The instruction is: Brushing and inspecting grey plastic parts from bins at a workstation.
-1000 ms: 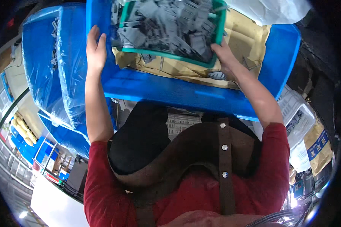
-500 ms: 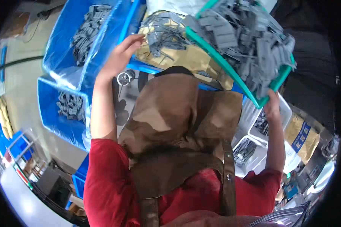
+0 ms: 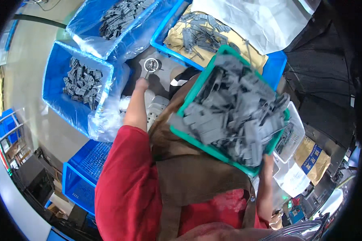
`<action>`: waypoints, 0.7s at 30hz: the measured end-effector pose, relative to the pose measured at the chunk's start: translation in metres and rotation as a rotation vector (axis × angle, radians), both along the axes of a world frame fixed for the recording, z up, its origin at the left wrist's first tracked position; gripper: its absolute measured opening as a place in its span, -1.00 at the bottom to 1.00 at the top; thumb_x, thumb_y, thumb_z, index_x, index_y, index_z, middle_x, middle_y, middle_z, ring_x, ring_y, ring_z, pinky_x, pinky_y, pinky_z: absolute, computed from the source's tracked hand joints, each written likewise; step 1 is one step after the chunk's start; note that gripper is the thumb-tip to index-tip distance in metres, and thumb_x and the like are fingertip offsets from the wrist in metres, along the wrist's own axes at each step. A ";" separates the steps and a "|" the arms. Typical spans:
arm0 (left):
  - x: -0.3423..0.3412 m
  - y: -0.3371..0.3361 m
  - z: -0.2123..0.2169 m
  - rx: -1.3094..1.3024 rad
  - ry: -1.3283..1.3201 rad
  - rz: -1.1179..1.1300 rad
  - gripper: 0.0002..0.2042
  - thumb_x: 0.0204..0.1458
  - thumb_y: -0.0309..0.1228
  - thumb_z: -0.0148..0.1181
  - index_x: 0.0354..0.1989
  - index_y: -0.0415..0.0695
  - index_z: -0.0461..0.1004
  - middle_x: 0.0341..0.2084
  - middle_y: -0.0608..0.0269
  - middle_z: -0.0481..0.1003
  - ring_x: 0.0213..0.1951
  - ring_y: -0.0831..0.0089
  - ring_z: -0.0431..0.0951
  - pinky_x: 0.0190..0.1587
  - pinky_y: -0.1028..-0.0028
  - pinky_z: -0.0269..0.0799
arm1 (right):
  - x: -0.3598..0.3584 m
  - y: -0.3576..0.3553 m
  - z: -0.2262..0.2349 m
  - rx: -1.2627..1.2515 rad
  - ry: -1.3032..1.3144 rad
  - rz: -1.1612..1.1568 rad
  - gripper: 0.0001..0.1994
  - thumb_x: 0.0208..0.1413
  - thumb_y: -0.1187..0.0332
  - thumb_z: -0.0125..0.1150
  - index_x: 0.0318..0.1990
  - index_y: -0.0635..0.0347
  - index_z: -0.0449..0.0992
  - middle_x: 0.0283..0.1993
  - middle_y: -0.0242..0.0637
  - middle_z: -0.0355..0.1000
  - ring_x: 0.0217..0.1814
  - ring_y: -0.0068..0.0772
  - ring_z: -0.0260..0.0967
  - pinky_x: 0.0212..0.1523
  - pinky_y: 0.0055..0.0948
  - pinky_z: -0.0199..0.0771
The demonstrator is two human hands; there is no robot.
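A green tray [image 3: 189, 98] heaped with grey plastic parts [image 3: 237, 108] is tilted over my lap, in front of my brown apron [image 3: 177, 172]. My right hand [image 3: 266, 166], somewhat blurred, grips its near right corner. My left hand [image 3: 141, 83] is lowered beside my left leg, just short of a white ring-shaped object [image 3: 151, 65] on the floor. It looks small and bunched, with its fingers hidden. Beyond the tray, a blue crate [image 3: 159, 44] lined with brown paper [image 3: 171, 38] holds a small pile of grey parts [image 3: 203, 34].
Two blue bins lined with clear plastic, one nearer [image 3: 54, 76] and one farther [image 3: 78, 26], hold grey parts at left. An empty-looking blue crate [image 3: 82, 176] stands nearer me. A white basket [image 3: 295, 138] and a brown paper bag [image 3: 315, 160] are at right. White sheeting [image 3: 253, 24] covers the far crate partly.
The green tray has come toward me and left, from above the far crate to over my lap. My left hand has dropped away from the far crate's edge toward the floor.
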State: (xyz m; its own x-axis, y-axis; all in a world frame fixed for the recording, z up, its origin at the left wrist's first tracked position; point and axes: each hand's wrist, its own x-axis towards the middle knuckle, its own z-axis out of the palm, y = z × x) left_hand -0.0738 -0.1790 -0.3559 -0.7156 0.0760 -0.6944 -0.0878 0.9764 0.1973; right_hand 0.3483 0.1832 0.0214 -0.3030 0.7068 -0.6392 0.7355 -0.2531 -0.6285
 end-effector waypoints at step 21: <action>-0.003 0.095 0.178 0.779 0.245 -0.012 -0.65 0.19 -0.21 -0.21 -0.41 -0.23 0.40 -0.53 0.01 0.42 -0.44 0.19 0.43 -0.30 0.34 0.31 | -0.022 -0.004 -0.051 0.090 0.097 0.005 -0.70 -0.15 0.46 -0.06 -0.16 0.18 0.32 -0.42 -0.46 0.23 -0.40 -0.60 0.15 -0.38 -0.61 0.16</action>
